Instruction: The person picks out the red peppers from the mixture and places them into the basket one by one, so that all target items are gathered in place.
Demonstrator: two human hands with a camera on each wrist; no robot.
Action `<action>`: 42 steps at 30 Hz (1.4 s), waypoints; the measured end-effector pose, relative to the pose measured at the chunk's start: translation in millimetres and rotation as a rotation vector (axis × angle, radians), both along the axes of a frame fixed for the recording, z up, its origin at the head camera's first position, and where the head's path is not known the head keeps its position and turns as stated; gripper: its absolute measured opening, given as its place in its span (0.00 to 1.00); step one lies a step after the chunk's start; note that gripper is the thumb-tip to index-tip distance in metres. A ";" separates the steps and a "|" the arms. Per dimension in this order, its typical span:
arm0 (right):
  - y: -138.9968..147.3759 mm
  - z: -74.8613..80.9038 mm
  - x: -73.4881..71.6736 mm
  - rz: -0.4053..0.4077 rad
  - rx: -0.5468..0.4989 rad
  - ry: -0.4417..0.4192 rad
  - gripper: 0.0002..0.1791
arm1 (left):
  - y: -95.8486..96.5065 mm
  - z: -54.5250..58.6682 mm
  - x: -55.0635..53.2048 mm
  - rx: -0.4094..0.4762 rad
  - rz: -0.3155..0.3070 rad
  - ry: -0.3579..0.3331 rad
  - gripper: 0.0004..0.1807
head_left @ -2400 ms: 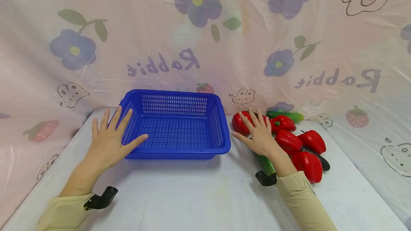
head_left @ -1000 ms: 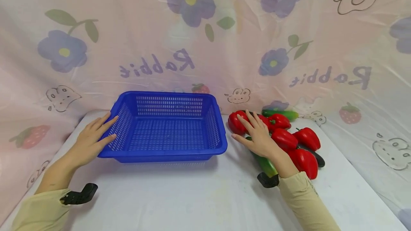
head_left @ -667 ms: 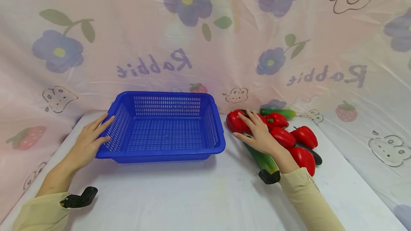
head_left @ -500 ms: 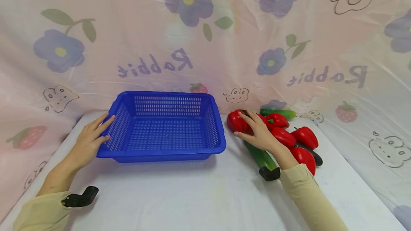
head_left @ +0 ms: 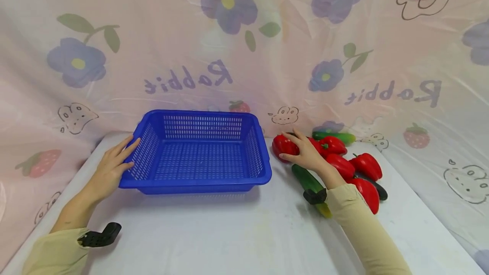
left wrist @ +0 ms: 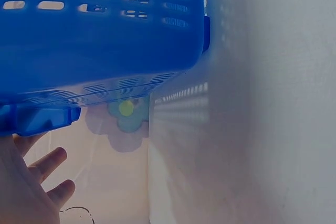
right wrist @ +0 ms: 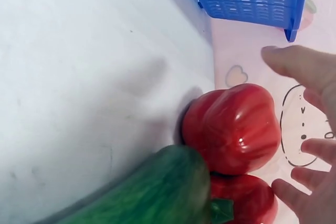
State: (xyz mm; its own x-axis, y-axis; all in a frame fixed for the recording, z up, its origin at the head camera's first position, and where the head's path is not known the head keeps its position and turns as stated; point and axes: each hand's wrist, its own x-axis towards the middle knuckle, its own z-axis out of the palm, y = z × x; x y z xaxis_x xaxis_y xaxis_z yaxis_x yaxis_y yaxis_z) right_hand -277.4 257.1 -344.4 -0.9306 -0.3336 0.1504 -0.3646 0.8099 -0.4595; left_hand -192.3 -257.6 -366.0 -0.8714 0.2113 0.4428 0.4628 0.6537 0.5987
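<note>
A blue plastic basket (head_left: 198,181) stands on the table at centre left, its slotted inside holding nothing. My left hand (head_left: 108,172) is at the basket's left rim, fingers extended along it; in the left wrist view some fingers spread clear of the rim and one is partly hidden behind it. My right hand (head_left: 308,156) hovers with thumb and fingers apart around the leftmost red bell pepper (head_left: 284,147). The right wrist view shows that bell pepper (right wrist: 233,129) with a gap to the thumb. A cucumber (head_left: 305,178) lies under the right wrist, partly covered by the black wrist camera.
Several more red bell peppers (head_left: 366,166) lie heaped at the right. A second cucumber (head_left: 345,138) is behind them, and a dark, long vegetable (head_left: 382,192) sits between peppers. A patterned curtain (head_left: 183,33) closes off the back of the white table (head_left: 214,232).
My left hand has moved left and down from above the basket to its left rim. The right hand has come nearer the leftmost bell pepper, its fingers drawn slightly closer together.
</note>
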 end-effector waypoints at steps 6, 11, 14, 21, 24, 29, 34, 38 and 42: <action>-2.5 -0.9 -7.7 0.002 0.014 -0.009 0.41 | -2.1 -1.6 0.6 0.021 -0.002 -0.049 0.29; -1.1 -4.1 -11.8 0.023 0.026 -0.008 0.40 | -0.2 -0.8 1.1 0.054 -0.016 -0.038 0.29; 0.8 -6.5 -12.9 0.028 0.040 -0.025 0.41 | 1.9 -1.2 0.8 0.088 -0.035 -0.044 0.29; 3.3 -8.2 -14.5 0.050 0.064 -0.088 0.43 | 3.8 -1.1 2.2 0.123 -0.020 -0.075 0.30; 3.4 -9.1 -16.0 0.068 0.070 -0.086 0.43 | 3.6 -0.5 2.2 0.127 -0.016 -0.074 0.30; 2.2 -8.9 -17.8 0.073 0.087 -0.083 0.44 | 3.1 0.0 2.9 0.141 -0.013 -0.066 0.30; 1.6 -9.5 -19.0 0.063 0.118 -0.084 0.44 | 2.9 -0.4 3.1 0.151 -0.007 -0.072 0.29; 1.7 -9.8 -19.2 0.053 0.136 -0.072 0.45 | 3.6 0.0 3.0 0.158 -0.008 -0.094 0.29; 1.6 -11.4 -19.4 0.053 0.155 -0.046 0.44 | 4.4 -0.4 2.7 0.158 -0.008 -0.102 0.29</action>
State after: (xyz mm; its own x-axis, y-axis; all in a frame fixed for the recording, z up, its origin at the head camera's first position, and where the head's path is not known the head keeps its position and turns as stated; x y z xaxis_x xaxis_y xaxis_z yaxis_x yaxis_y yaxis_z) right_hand -296.9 258.6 -355.8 -0.9160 -0.3980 0.0511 -0.3899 0.8527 -0.3477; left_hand -189.6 -253.2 -366.4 -0.9121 0.1537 0.3800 0.3991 0.5445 0.7377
